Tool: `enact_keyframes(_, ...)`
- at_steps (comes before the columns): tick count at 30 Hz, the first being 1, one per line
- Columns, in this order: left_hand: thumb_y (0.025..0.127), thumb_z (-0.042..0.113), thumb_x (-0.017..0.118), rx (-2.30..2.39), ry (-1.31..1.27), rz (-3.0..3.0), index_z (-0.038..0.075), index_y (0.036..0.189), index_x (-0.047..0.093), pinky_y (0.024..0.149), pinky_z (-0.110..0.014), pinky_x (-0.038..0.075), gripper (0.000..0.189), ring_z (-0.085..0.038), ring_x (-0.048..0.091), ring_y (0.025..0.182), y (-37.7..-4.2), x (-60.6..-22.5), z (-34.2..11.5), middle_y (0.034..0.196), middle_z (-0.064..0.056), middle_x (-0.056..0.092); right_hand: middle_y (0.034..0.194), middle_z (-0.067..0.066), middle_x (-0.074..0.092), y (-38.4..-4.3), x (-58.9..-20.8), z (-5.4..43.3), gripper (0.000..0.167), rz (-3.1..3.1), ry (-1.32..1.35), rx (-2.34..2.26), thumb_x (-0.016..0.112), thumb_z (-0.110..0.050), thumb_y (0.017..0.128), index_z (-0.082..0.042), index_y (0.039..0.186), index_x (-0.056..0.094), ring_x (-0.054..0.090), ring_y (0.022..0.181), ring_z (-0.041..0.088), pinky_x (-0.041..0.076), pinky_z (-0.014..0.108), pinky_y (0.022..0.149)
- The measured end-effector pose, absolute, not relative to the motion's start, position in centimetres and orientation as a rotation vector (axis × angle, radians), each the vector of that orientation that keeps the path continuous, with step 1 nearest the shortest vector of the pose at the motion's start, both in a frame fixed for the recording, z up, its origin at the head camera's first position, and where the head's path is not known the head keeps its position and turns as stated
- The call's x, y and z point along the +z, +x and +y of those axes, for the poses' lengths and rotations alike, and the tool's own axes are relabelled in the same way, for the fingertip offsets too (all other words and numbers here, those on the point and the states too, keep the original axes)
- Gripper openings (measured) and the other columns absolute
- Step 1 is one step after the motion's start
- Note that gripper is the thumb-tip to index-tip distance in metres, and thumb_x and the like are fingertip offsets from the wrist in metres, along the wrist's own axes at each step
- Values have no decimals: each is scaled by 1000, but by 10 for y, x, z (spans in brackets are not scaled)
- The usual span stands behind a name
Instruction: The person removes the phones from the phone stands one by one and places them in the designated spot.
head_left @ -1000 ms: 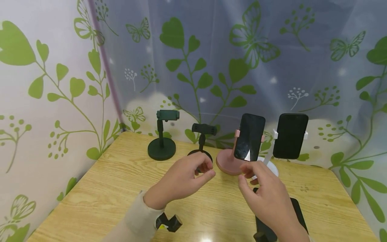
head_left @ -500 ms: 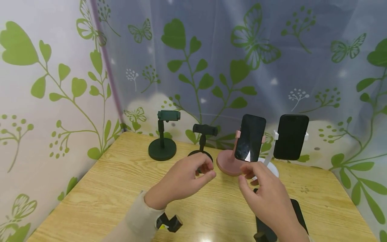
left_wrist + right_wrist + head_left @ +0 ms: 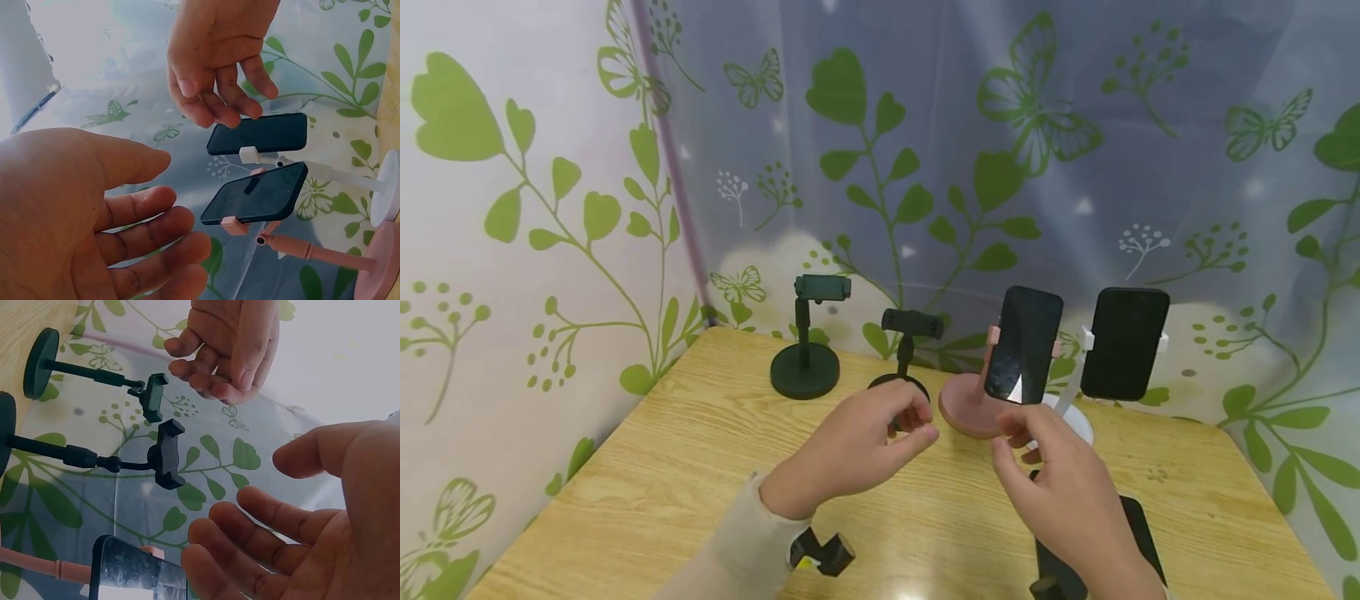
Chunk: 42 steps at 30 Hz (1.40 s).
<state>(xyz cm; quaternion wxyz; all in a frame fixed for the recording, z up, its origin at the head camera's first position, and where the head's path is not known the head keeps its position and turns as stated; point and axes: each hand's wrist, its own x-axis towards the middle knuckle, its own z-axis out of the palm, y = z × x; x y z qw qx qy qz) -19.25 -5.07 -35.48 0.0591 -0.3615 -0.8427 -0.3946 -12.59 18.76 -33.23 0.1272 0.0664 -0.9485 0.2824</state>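
Observation:
My left hand (image 3: 857, 442) hovers over the table, fingers loosely bent and nothing in them, in front of a black phone stand (image 3: 913, 323). To its right my right hand (image 3: 1063, 483) hangs in the same relaxed way, also holding nothing. Beyond it, a pink phone stand (image 3: 962, 404) carries a black smartphone (image 3: 1024, 343) in its clamp. A white phone stand (image 3: 1078, 425) beside that one bears a second dark smartphone (image 3: 1126, 343). At the far left stands a dark green phone stand (image 3: 805, 371), its holder vacant. The black stand's clamp is vacant too.
Under the right hand lies a flat black phone-like slab (image 3: 1138, 533), partly covered by the hand. The wooden table (image 3: 685, 467) meets a leaf-patterned curtain (image 3: 925, 167) at the back and left. A black wrist mount (image 3: 827, 553) sits at the left cuff.
Both hands keep their pose. The stands, phones and backdrop shift slightly right and down in the head view as the camera turns a little.

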Motion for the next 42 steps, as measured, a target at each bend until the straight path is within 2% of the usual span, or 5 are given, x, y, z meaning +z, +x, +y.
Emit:
enact_keyframes(13, 105, 34, 63, -1244, -1075, -2569, 22, 110, 64, 80, -28, 53, 13, -3, 61, 90, -199, -359, -53, 99, 14, 62, 115, 1, 66, -137, -341, 193, 21, -2721, 218, 805, 64, -21, 101, -13, 121, 64, 64, 102, 17, 57, 39, 82)
enact_keyframes(18, 105, 36, 64, -1274, -1028, -2605, 22, 114, 62, 86, -34, 53, 17, -7, 61, 97, -205, -364, -55, 106, 11, 63, 123, 10, 61, -155, -350, 207, 30, -2705, 181, 835, 59, -23, 104, -6, 129, 59, 62, 105, 25, 57, 44, 83)
enact_keyframes(32, 105, 37, 63, -1239, -996, -2668, 17, 134, 58, 105, -43, 48, 36, -17, 59, 126, -214, -368, -60, 134, 0, 62, 153, 24, 42, -200, -327, 237, 65, -2788, 1, 853, 52, -31, 104, -1, 158, 32, 51, 129, 43, 48, 62, 98)
enact_keyframes(39, 105, 40, 61, -1230, -1016, -2685, 14, 146, 53, 112, -44, 44, 49, -20, 53, 136, -213, -364, -61, 147, -2, 56, 162, 31, 29, -219, -323, 245, 83, -2945, -124, 953, 46, -43, 105, -1, 164, 5, 47, 137, 48, 47, 62, 101)
enact_keyframes(42, 105, 41, 61, -1223, -1017, -2692, 14, 147, 53, 112, -44, 43, 51, -20, 52, 138, -212, -363, -62, 148, -2, 56, 161, 31, 30, -225, -330, 248, 84, -2888, -146, 1074, 45, -45, 106, -3, 165, 2, 45, 139, 48, 45, 62, 105)
